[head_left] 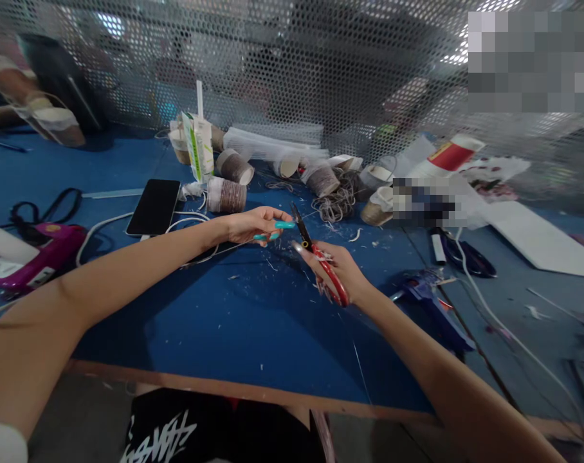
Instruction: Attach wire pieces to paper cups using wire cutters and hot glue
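Note:
My right hand (pixel 337 267) is closed around red-handled pliers (pixel 327 263), whose dark jaws point up and away from me. My left hand (pixel 257 224), with long turquoise nails, is just left of the jaws. Its fingers are bent together in a pinch; whatever they hold is too thin or hidden to name. A thin strand (pixel 219 252) runs leftward below that hand. Twine-wrapped cups lie behind my hands, among them one on its side (pixel 227 195) and another (pixel 319 179) beside a tangle of brown cord (pixel 339 198).
To the left lie a black phone (pixel 154 207), white cables and a magenta glue gun (pixel 45 247). A drink carton (pixel 200 148) and white sticks (pixel 273 140) stand before the perforated metal screen (pixel 282 71). On the right are a blue glue gun (pixel 431 308) and scissors (pixel 468 255). Scraps litter the blue tabletop.

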Motion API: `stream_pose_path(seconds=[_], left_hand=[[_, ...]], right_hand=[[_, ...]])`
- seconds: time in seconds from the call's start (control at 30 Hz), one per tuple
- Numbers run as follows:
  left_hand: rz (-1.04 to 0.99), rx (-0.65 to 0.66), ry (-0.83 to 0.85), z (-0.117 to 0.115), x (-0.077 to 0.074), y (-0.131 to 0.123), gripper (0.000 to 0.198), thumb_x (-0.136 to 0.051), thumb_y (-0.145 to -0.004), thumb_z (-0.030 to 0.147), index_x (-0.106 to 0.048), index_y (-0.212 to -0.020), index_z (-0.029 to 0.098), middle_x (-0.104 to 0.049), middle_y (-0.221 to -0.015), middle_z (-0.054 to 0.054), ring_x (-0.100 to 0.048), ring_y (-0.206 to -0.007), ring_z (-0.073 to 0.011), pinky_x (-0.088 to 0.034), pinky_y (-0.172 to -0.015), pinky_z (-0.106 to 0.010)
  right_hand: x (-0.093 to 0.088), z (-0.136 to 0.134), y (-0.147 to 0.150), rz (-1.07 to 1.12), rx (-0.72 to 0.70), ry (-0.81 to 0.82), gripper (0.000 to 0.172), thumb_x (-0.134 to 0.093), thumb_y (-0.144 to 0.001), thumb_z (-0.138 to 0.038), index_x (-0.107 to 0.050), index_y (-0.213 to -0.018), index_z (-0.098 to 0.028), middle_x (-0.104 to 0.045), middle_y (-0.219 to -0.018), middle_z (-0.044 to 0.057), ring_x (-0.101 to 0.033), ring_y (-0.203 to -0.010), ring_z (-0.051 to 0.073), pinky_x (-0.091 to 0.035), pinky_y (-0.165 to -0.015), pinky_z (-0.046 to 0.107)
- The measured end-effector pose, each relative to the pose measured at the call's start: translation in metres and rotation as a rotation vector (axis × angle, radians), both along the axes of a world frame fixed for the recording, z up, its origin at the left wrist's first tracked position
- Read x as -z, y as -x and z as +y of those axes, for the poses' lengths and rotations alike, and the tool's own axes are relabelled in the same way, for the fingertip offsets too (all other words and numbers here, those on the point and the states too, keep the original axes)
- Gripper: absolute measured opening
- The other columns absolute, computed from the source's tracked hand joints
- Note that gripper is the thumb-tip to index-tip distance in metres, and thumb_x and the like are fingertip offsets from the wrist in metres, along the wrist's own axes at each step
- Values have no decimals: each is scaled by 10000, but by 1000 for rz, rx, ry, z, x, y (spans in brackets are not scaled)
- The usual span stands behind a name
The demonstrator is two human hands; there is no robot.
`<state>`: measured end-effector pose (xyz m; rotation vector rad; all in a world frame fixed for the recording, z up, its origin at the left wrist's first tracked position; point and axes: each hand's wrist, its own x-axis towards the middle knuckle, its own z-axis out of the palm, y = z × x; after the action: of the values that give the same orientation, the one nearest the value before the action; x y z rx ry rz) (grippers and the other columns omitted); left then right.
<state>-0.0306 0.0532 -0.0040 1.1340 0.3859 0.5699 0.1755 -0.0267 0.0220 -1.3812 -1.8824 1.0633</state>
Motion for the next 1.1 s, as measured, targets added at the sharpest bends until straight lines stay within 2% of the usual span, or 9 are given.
stream_pose_path(seconds=[0.13,0.23,0.43,0.6,0.77,0.87,1.03,1.1], left_hand=[[6,6,-4,-1,0,0,396,-820,-566,258,-581,-854,130,-574,-503,73,-471,-392,-33,-318,-345,-133],[-5,2,-13,0,0,0,360,-826,-556,262,-582,-785,130,-571,-492,70,-461,-379,-31,-315,-335,-134],[4,-27,-7,1,0,-1,385,-786,-601,217,-550,-898,156,-590,-493,68,-478,-384,-46,-309,-345,-138],[45,-44,-5,1,-1,-1,318,-732,-663,187,-529,-907,163,-566,-484,76,-480,-390,-45,-306,-360,-143],[38,-9,-22,1,-2,0,342,-750,-638,197,-527,-895,167,-556,-480,80,-476,-390,-46,-317,-366,-143],[42,-9,-14,1,-2,0,313,-734,-659,185,-534,-899,157,-580,-520,65,-518,-439,-55,-357,-399,-147],[28,-8,21,0,-2,0,280,-727,-673,161,-549,-889,153,-586,-552,58,-531,-468,-63,-408,-446,-164],[31,-10,35,0,-1,0,269,-720,-685,154,-558,-900,153,-583,-547,59,-529,-466,-64,-411,-448,-167]], right_hand=[[-3,-2,1,-53,16,28,439,-605,-778,-519,-369,-556,-222,-387,-392,-78,-431,-302,89,-353,-324,224],[-6,-2,1,-108,-3,-23,459,-581,-795,-518,-361,-524,-220,-395,-376,-66,-452,-307,97,-351,-327,223],[-10,-5,4,-176,14,-107,501,-535,-804,-571,-362,-486,-224,-395,-358,-54,-452,-298,102,-334,-318,226],[-10,-5,3,-247,-18,-249,516,-480,-845,-529,-340,-452,-225,-411,-343,-42,-460,-317,91,-331,-350,215],[-9,-5,2,-290,-32,-341,518,-476,-843,-501,-314,-436,-226,-389,-330,-43,-425,-318,78,-304,-352,210],[-8,-5,2,-275,5,-328,512,-462,-856,-491,-326,-443,-222,-392,-348,-39,-421,-322,83,-308,-357,221],[-10,2,-1,-259,145,-403,518,-487,-867,-491,-353,-450,-214,-421,-371,-32,-431,-358,85,-327,-393,233],[-10,5,-4,-246,176,-362,495,-505,-860,-496,-380,-470,-216,-437,-363,-36,-446,-346,90,-343,-387,231]])
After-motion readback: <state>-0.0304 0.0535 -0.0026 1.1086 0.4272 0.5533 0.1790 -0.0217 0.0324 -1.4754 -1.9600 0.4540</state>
